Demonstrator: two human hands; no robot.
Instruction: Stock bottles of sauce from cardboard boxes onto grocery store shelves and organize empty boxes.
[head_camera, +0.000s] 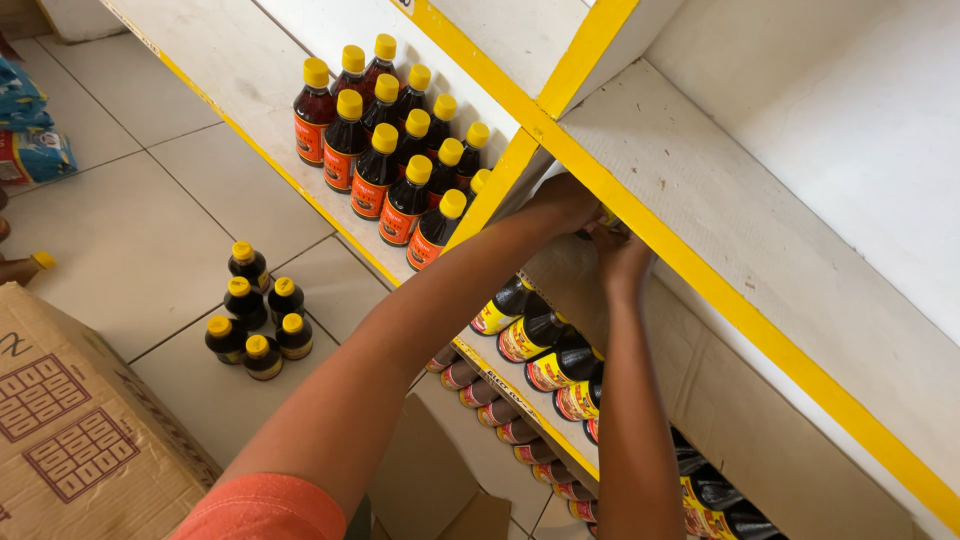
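Observation:
Both my arms reach under a white shelf with a yellow front edge (700, 285). My left hand (562, 204) and my right hand (620, 258) meet at the top of a brown cardboard box (730, 400) that stands on the shelf below, and their fingers curl on its upper edge. A small yellow bit shows between the hands, and the shelf edge partly hides the fingertips. Dark bottles with yellow labels (540, 340) lie beside the box, just under my arms.
Several dark bottles with yellow caps and red labels (390, 150) stand on a shelf to the left. Several more bottles (255, 315) stand on the tiled floor. A large cardboard carton (80, 420) sits at lower left, a loose cardboard flap (430, 485) below, and blue packages (25, 130) at far left.

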